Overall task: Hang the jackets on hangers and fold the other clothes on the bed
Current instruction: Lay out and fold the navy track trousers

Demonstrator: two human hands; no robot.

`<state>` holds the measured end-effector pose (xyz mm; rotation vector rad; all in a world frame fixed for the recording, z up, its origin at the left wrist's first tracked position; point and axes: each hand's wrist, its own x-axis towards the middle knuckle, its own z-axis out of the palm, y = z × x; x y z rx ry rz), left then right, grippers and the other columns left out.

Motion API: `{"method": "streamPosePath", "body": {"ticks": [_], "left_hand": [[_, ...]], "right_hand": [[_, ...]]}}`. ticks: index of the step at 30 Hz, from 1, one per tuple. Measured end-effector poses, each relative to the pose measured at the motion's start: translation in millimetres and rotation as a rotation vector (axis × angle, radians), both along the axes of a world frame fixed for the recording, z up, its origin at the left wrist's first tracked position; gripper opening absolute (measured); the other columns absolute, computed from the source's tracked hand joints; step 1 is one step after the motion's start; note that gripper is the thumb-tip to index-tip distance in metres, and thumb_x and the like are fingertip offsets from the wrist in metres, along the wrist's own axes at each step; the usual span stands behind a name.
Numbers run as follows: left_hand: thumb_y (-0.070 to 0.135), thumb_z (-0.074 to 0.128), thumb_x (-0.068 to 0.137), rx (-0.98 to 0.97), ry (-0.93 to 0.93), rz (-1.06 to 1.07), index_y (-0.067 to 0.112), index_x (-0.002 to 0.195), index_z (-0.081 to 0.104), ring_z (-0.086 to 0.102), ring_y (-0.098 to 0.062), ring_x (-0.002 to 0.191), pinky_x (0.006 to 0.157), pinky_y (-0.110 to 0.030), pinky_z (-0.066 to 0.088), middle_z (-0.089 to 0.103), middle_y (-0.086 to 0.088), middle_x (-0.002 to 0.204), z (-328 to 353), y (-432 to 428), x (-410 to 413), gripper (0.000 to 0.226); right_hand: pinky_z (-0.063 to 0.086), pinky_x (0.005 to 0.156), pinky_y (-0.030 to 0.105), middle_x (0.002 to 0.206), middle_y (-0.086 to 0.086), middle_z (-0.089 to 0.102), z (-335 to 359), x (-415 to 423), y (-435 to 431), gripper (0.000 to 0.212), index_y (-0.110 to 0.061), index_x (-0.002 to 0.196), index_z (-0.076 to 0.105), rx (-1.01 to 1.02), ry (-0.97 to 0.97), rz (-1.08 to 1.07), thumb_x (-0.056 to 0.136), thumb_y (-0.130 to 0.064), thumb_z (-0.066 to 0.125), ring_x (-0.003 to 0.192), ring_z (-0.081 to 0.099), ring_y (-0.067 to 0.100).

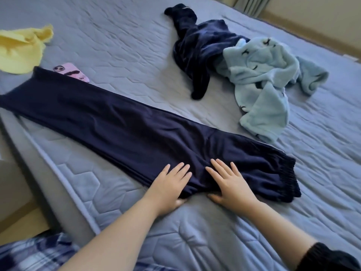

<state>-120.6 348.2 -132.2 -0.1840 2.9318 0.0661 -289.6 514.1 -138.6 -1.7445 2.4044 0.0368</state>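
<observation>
Soft, cool, even daylight on the bed (121, 45). Faint shadows tuck under the left hand (172, 183) and right hand (232, 184). Wide-angle bending bows the bed's edge at left, the lower-left corner smears into blur, and the navy trousers (136, 130) swallow detail.

Taken up almost wholly by a wide bed (121, 40) under a blue-grey quilted cover (322, 153) stitched in hexagons, softly and evenly lit. Past the bed's far right corner, closed off by a beige wall (322, 14) with a pale curtain (252, 4) hanging in folds beside it. Along the bed's left side, bounded by a grey padded frame (39, 173) above tan floor (19, 225).
</observation>
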Motion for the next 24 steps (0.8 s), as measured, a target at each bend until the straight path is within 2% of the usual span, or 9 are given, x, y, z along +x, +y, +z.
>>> {"method": "streamPosePath", "body": {"ticks": [1,3,6,8,11,14,18,21,24], "left_hand": [[0.045,0.069,0.075,-0.013,0.092,-0.054,0.012,0.132,0.057,0.048,-0.022,0.131,0.103,-0.039,0.044,0.051,-0.009,0.142,4.5,1.7,-2.8,0.066],[0.018,0.058,0.075,-0.027,0.317,-0.19,0.014,0.102,0.076,0.07,-0.02,0.097,0.077,-0.03,0.057,0.072,-0.004,0.108,5.2,3.8,-5.9,0.032],[0.005,0.038,0.075,0.016,0.4,-0.246,0.014,0.092,0.078,0.072,-0.02,0.085,0.062,-0.025,0.057,0.075,-0.003,0.096,6.6,2.2,-3.7,0.044],[0.006,0.035,0.073,-0.011,0.364,-0.283,0.017,0.094,0.078,0.072,-0.018,0.087,0.059,-0.022,0.056,0.075,0.0,0.098,3.1,2.2,0.6,0.049],[0.008,0.033,0.072,-0.018,0.326,-0.302,0.019,0.1,0.077,0.071,-0.018,0.094,0.061,-0.021,0.057,0.073,0.0,0.104,-0.1,4.4,7.6,0.053],[0.004,0.039,0.071,-0.026,0.351,-0.275,0.018,0.109,0.074,0.069,-0.022,0.101,0.07,-0.027,0.058,0.07,-0.006,0.114,0.6,6.2,10.7,0.053],[0.014,0.06,0.072,-0.015,0.314,-0.174,0.018,0.123,0.066,0.06,-0.028,0.118,0.086,-0.045,0.054,0.057,-0.013,0.134,6.3,11.0,11.7,0.051],[0.037,0.048,0.094,0.079,0.171,0.096,0.027,0.148,0.032,0.023,-0.023,0.145,0.111,-0.055,0.026,0.023,-0.005,0.158,5.1,19.4,10.0,0.058],[0.045,0.023,0.103,0.233,-0.053,0.324,0.035,0.152,0.009,-0.009,-0.012,0.147,0.118,-0.045,0.002,-0.005,0.007,0.161,-4.3,19.3,6.9,0.052]], "right_hand": [[0.033,0.106,0.055,0.142,0.013,0.05,0.9,-4.8,7.5,0.083,-0.01,0.132,0.057,-0.025,0.054,-0.032,0.057,-0.033,0.085,0.131,0.048,0.031],[0.046,0.091,0.061,0.122,0.018,0.064,-1.1,-20.3,23.7,0.071,-0.003,0.111,0.07,-0.114,0.163,-0.129,0.042,-0.003,0.086,0.112,0.062,0.036],[0.048,0.086,0.063,0.108,0.017,0.07,-5.1,-42.8,44.1,0.054,-0.002,0.095,0.074,-0.167,0.276,-0.23,0.043,0.01,0.082,0.101,0.067,0.036],[0.04,0.097,0.064,0.122,0.016,0.065,-7.3,-46.3,51.3,0.053,-0.005,0.11,0.07,-0.092,0.246,-0.272,0.059,0.008,0.076,0.115,0.06,0.036],[0.009,0.116,0.052,0.159,0.003,0.023,-17.1,-41.8,62.0,0.069,-0.019,0.148,0.034,0.141,0.129,-0.338,0.083,-0.003,0.049,0.147,0.017,0.024],[-0.001,0.118,0.041,0.161,-0.005,0.009,-14.5,-50.8,68.0,0.086,-0.025,0.151,0.025,0.147,-0.072,-0.348,0.073,0.0,0.048,0.149,0.001,0.015],[0.022,0.109,0.018,0.135,0.003,0.052,12.1,-67.9,70.1,0.072,-0.011,0.129,0.056,-0.367,-0.683,-0.68,0.066,0.02,0.042,0.137,0.038,0.02],[0.033,0.099,0.023,0.119,0.011,0.059,16.2,-80.4,76.6,0.042,-0.003,0.116,0.06,-0.753,-0.417,-1.129,0.076,0.006,0.051,0.119,0.05,0.028],[0.042,0.094,0.037,0.118,0.019,0.062,6.6,-98.4,85.6,0.043,0.001,0.116,0.059,-0.561,-0.548,-1.478,0.083,-0.025,0.067,0.112,0.056,0.033]]}}
